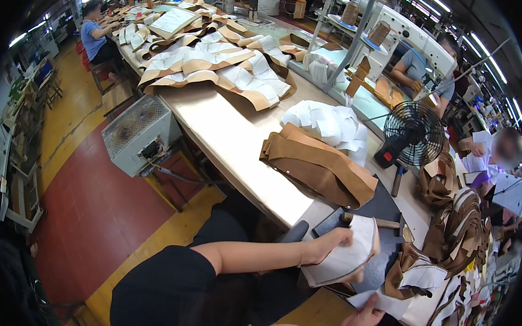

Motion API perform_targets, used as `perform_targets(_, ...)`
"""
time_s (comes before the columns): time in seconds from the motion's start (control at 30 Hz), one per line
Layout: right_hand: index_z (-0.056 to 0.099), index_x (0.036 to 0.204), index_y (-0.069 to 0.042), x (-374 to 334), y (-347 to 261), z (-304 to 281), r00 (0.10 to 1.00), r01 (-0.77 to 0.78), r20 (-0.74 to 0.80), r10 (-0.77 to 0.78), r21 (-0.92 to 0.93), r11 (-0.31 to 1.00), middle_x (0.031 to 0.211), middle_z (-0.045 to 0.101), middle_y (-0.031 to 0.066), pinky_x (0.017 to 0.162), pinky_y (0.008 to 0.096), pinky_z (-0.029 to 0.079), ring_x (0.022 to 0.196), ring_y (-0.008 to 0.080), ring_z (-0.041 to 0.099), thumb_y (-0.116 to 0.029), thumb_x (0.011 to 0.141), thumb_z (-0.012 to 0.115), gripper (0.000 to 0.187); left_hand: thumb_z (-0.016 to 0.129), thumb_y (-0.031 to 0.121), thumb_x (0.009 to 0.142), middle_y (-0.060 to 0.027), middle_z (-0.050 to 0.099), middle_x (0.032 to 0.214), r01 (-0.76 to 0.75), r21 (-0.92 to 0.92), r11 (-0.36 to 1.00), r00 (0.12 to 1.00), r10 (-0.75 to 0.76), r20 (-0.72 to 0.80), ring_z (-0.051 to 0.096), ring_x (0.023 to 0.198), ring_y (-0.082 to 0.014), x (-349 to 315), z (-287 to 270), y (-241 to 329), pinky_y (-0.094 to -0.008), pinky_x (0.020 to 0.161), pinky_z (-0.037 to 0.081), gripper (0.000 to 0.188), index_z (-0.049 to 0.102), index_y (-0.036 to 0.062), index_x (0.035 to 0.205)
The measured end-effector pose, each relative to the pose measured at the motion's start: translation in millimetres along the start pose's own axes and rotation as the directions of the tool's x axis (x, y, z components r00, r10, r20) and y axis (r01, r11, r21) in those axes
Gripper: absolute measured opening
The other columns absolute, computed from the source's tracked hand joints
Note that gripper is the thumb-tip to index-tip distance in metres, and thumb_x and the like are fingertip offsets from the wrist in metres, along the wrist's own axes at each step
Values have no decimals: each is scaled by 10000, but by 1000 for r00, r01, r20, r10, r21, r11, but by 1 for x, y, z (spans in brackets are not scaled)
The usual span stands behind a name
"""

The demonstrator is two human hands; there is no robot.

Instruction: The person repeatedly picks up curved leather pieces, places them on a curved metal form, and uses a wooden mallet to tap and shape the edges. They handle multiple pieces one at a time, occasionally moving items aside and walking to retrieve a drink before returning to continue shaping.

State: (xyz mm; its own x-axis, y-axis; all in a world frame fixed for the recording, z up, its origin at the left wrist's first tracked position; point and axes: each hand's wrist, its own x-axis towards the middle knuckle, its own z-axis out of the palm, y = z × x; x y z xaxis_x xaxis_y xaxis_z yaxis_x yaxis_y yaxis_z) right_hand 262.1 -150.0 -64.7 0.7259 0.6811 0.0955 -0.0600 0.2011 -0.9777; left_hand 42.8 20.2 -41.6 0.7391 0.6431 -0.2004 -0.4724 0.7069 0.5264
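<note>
At the left, a large pile of white-backed brown pieces (219, 68) lies spread on the worktable (210, 119). Toward the middle, folded brown pieces (326, 170) lie beside a white stack (326, 124). Next, the left hand (327, 246) is closed on a white-faced piece (346, 261), located over the dark board (381, 254) at the near table edge, just beside a wooden-handled tool (383, 223). The right hand (364, 319) pinches a white strip (384, 304). At the far right, brown strips (457, 229) stand bundled. Status: the piece in hand appears unfinished; many pieces lie unattended on either side, but which are processed and which remain cannot be determined.
</note>
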Motion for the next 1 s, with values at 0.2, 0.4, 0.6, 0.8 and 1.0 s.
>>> perform_targets(0.2,603,1058,33,-35,-25,94,989,-117,95,113,31,993,954,668,69,739,256,496,831,131,616,-107,847,776,306,614,268,970,-64,656,1148,-21,8,1000,999,21,-41,621,1027,-137,-7,-3,-18,-287,904,503,407,560,14,1284)
perform_targets(0.4,616,1070,41,-38,-17,123,989,-97,117,93,33,995,998,675,85,812,261,491,876,142,624,-131,839,788,335,646,241,957,-60,646,1182,19,86,996,1000,-20,15,602,1060,-130,-7,-17,-35,-277,913,490,402,567,18,1282)
perform_targets(0.6,607,1085,39,-38,-11,128,981,-151,127,146,33,988,1006,672,86,828,261,485,889,142,622,-137,840,787,352,683,254,932,-38,668,1104,-15,81,997,998,11,54,612,978,-97,-10,-25,-43,-261,853,501,385,607,12,1223)
perform_targets(0.8,612,1052,30,-38,-21,129,991,-87,100,93,-56,995,978,660,59,796,256,483,869,124,603,-54,858,742,249,689,285,930,19,674,952,-31,365,931,998,47,-34,565,869,-37,-2,-29,-49,-225,746,477,315,676,18,1097)
perform_targets(1.0,652,960,18,-33,-32,133,989,-59,104,100,-343,937,873,628,-6,731,230,468,801,79,548,-58,859,724,146,551,236,1011,15,633,856,-40,219,975,988,71,-136,563,754,-74,-15,-28,-42,-224,682,478,199,631,60,967)
